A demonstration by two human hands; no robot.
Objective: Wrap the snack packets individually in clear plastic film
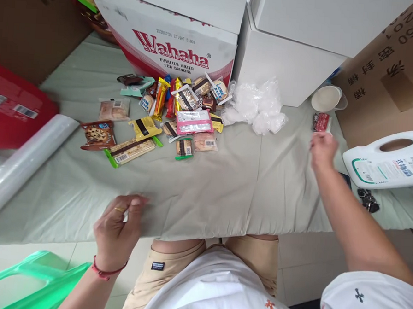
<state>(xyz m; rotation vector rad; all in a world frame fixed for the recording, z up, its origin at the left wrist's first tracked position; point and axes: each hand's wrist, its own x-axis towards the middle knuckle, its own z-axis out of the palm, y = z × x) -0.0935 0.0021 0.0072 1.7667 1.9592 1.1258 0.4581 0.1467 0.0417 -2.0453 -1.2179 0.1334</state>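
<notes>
My left hand (119, 228) is above the near edge of the cloth-covered table, its fingers curled in and thumb against the index finger; nothing shows in it, and the fingertips are blurred. At the far right, my right hand (324, 150) is closed at the near end of a small red snack packet (321, 122), which its fingertips appear to pinch. Just behind that packet stands a white cup (326, 98). Several wrapped snacks lie heaped in the middle, among them a pink packet (194, 122), a long wafer bar (133, 152) and a brown cookie packet (98, 135).
Crumpled clear plastic bags (255, 106) lie right of the heap. Behind stand a Wahaha water carton (177, 42) and white boxes (284, 57). A white detergent bottle (389, 159) lies at the right. A plastic film roll (29, 163) and red container (15, 103) are at the left.
</notes>
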